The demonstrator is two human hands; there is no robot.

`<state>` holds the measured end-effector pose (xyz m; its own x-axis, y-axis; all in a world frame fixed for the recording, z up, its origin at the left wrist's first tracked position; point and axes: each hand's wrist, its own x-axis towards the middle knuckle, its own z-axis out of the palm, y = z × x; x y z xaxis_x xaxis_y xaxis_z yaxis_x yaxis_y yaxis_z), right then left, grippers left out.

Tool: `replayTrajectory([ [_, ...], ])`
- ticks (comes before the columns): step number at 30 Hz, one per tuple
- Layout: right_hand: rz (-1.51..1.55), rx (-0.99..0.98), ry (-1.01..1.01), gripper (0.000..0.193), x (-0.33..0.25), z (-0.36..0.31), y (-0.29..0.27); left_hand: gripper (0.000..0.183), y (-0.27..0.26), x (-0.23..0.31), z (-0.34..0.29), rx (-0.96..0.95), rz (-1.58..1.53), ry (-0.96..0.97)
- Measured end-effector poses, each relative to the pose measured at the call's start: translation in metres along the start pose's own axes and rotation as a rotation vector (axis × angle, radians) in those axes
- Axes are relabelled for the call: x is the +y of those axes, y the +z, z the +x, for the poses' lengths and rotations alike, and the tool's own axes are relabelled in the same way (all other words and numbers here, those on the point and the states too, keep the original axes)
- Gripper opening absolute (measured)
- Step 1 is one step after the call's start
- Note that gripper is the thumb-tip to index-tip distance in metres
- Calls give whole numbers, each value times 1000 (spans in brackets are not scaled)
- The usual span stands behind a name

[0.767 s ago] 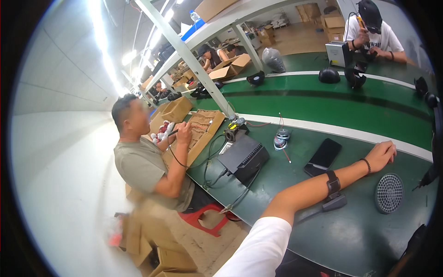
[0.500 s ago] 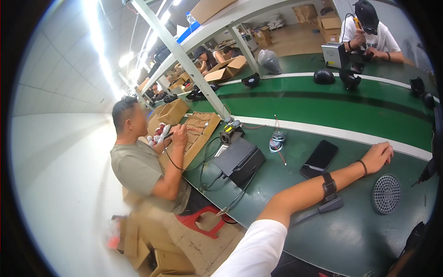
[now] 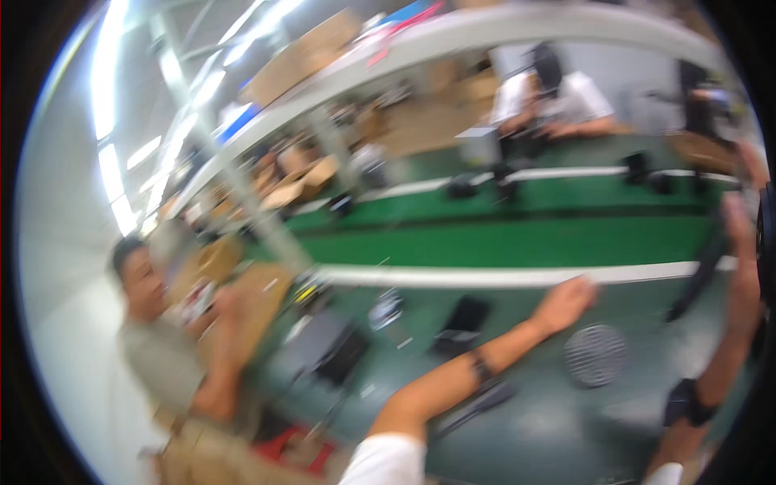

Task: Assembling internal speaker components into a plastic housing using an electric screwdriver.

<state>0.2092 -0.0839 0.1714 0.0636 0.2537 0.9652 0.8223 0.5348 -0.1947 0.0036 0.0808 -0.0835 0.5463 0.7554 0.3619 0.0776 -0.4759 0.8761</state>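
At the far left, a co-worker in a grey-green T-shirt (image 3: 162,360) sits beside a shallow brown cardboard box (image 3: 263,303), with part of a red plastic stool (image 3: 295,449) below. Next along the dark green workbench (image 3: 533,440) stands a boxy black device (image 3: 343,356), and beyond it lies a small cluster of round silvery parts (image 3: 386,309). A flat black rectangular object (image 3: 462,323) follows, then a dark paddle-shaped object with a narrow handle (image 3: 477,408) just below the person's left forearm. Across the green conveyor belt (image 3: 517,246), another co-worker in a white shirt and dark cap (image 3: 554,101) leans over the work. The person's left hand (image 3: 566,303) rests near the belt's white edging strip (image 3: 453,277), its fingers loosely curled; blur hides whether it holds anything. Just beside it, nearer the person and apart from the fingers, a round grey perforated disc (image 3: 596,356) lies on the bench. At the far right, a long black tool (image 3: 699,271) slants down leftward, its upper end at the person's right hand (image 3: 737,222), whose grip cannot be told through the blur.
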Motion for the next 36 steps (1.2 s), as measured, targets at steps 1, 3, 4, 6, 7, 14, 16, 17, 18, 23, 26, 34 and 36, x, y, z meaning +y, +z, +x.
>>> replayTrajectory([
  [1, 32, 8, 10, 56, 18, -5, 8, 38, -22, -12, -21, 56, 38, -76],
  [3, 67, -3, -24, 50, -28, 6, 17, 36, -40, -3, -45, 113, -75, -109],
  [4, 36, 28, -3, 51, -33, 9, 3, 34, -29, -3, -35, 66, -102, -83],
  [6, 75, 50, 31, 53, -32, 7, 6, 34, -28, 6, -35, 69, -50, -147],
  [7, 86, 54, 37, 54, -35, 7, 4, 35, -28, 9, -33, 66, -25, -150],
  [14, 84, 36, 80, 55, -34, 10, -5, 35, -25, 11, -19, 39, -12, -126],
  [16, 84, 37, 71, 55, -34, 12, -3, 35, -26, 13, -19, 44, -14, -123],
  [17, 87, 34, 71, 54, -34, 13, -3, 35, -26, 13, -19, 47, -15, -130],
  [18, 95, 37, 72, 54, -34, 13, -2, 35, -26, 13, -19, 49, -20, -142],
  [23, 77, 50, 64, 54, -36, 16, -3, 36, -25, 14, -19, 45, -26, -148],
  [26, 78, 55, 61, 54, -38, 18, -4, 36, -26, 13, -20, 46, -33, -155],
  [34, 54, 47, 39, 55, -49, 26, -8, 38, -27, 6, -23, 35, -66, -146],
  [36, 50, 52, 30, 55, -51, 29, -10, 38, -26, 5, -22, 36, -69, -137],
])
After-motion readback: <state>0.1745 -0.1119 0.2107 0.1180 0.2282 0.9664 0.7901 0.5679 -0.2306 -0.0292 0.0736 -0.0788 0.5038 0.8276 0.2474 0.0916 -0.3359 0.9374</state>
